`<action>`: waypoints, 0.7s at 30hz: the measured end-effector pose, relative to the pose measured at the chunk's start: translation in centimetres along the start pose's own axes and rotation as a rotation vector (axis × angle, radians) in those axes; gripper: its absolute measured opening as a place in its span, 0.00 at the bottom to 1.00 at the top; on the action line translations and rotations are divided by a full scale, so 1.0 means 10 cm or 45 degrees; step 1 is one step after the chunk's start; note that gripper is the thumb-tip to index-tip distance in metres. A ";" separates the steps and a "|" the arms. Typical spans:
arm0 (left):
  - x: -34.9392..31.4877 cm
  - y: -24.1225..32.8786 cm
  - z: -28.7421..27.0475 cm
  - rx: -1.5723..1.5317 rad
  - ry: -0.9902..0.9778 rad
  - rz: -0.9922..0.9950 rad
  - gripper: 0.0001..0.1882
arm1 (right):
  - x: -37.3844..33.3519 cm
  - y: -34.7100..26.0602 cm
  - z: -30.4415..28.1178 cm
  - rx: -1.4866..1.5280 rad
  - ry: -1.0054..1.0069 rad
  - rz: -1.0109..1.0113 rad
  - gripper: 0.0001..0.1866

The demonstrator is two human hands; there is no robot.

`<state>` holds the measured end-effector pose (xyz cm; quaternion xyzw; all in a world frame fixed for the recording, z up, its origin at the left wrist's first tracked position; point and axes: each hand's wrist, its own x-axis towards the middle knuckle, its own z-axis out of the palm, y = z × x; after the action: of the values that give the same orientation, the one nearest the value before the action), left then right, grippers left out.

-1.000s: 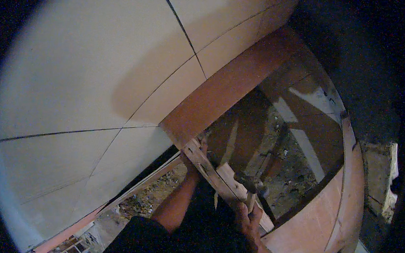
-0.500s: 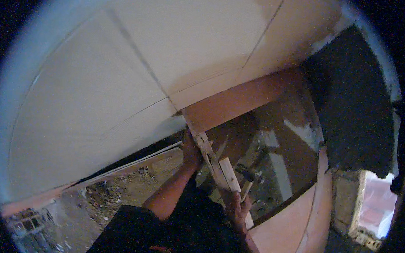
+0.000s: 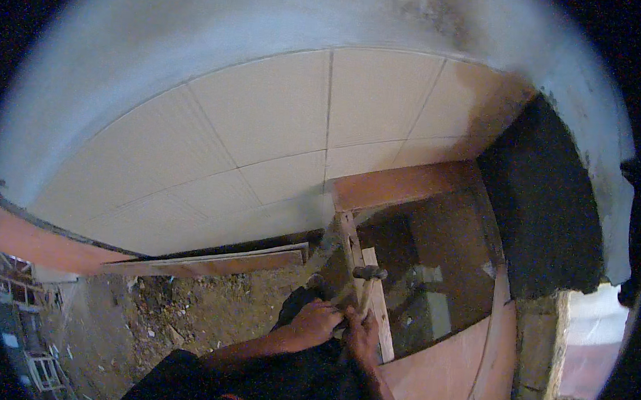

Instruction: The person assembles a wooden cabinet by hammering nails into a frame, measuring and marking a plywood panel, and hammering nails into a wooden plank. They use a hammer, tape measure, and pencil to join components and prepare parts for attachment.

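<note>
My right hand (image 3: 361,334) is wrapped round the wooden handle of a hammer (image 3: 369,272), whose dark head points up and away from me. Close against it on the left is my left hand (image 3: 317,321), its fingers drawn together; whatever they hold, if anything, is too small or hidden to make out. Just beyond my hands a rough wooden batten (image 3: 349,233) runs along the left side of a rectangular opening. A paler, shorter piece of wood (image 3: 378,310) lies along it, partly covered by the hammer and my right hand.
Reddish boards (image 3: 407,184) border the opening at the far side, with another board (image 3: 439,359) nearer me. Beige tiles cover the wall (image 3: 267,119) behind. A long board edge (image 3: 210,262) extends left above dirt ground (image 3: 180,308) strewn with debris. A dark wall panel (image 3: 546,203) stands right.
My left hand has come away from the batten's far end and moved back beside my right hand. The hammer now stands more upright in view. The view has shifted, showing more wall above.
</note>
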<state>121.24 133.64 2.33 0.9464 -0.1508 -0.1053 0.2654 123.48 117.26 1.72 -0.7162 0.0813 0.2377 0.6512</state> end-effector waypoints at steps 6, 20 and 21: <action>0.23 -0.15 0.00 0.034 0.028 0.025 0.09 | -0.02 -0.42 -0.11 -0.093 0.006 0.054 0.15; 1.41 -1.26 -0.38 -0.752 0.850 -0.590 0.21 | 0.20 -0.75 -0.83 -0.138 0.376 0.290 0.18; 1.48 -1.29 -0.41 -0.801 0.825 -0.652 0.21 | 0.22 -0.74 -0.83 -0.110 0.347 0.329 0.17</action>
<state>139.11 141.00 -2.87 0.8115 0.2145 0.0914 0.5358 130.49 110.64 7.66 -0.7527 0.2499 0.2233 0.5667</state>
